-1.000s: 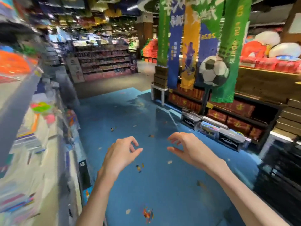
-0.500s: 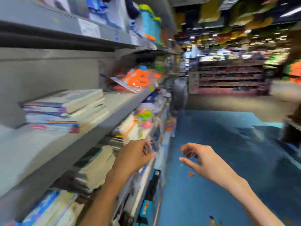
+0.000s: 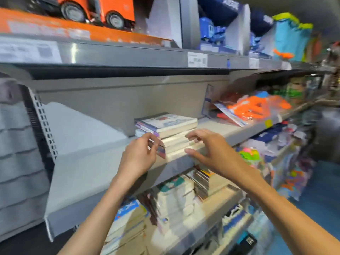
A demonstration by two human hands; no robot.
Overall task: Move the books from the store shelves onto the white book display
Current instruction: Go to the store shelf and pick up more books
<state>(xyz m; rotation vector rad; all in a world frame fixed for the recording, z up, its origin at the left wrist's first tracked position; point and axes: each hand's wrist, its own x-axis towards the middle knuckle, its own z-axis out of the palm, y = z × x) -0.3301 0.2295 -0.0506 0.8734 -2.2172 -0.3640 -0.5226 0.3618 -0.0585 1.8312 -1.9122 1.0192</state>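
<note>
A short stack of books (image 3: 171, 126) lies flat on the middle grey shelf (image 3: 88, 162), straight ahead of me. My left hand (image 3: 141, 155) is at the stack's front left corner; its bent fingertips touch the lower books. Over the front right side, my right hand (image 3: 207, 150) hovers with spread, curved fingers, the thumb low by the shelf edge. Neither hand has closed round a book. The white book display is out of view.
More book stacks (image 3: 174, 199) fill the shelf below. Orange packaged toys (image 3: 253, 107) lie to the right of the stack. Boxed toy trucks (image 3: 95, 10) stand on the shelf above. The blue aisle floor (image 3: 322, 190) runs along the right.
The view has swung left from the aisle to face the shelving. Both hands have risen from waist height to the book stack on the middle shelf.
</note>
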